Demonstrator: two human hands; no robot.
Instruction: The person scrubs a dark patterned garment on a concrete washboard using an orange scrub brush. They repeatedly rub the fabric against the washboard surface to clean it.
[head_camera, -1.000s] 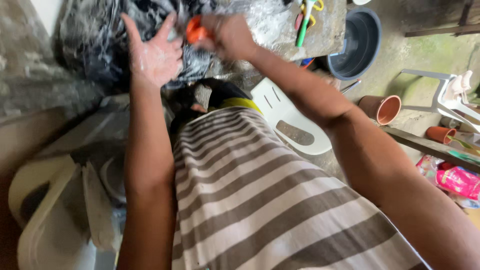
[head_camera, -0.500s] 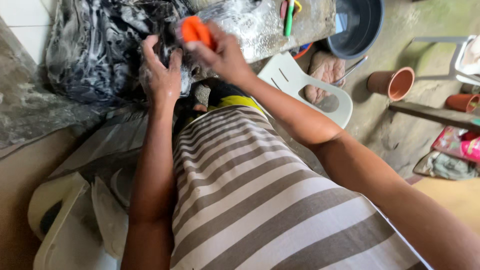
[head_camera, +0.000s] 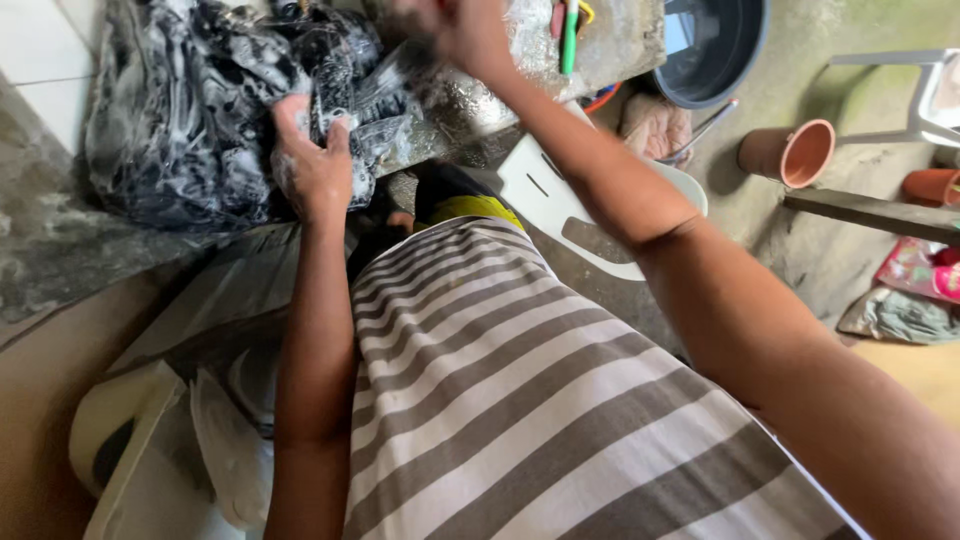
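Left hand (head_camera: 312, 168) now gripping soapy dark cloth (head_camera: 190, 120); right hand (head_camera: 455, 28) blurred, grip unclear.

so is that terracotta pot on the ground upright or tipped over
Tipped over: the terracotta pot lies on its side on the ground, its round open mouth facing sideways toward the camera.

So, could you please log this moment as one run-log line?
left hand: gripping soapy dark cloth | right hand: blurred, contents unclear | surface: concrete slab
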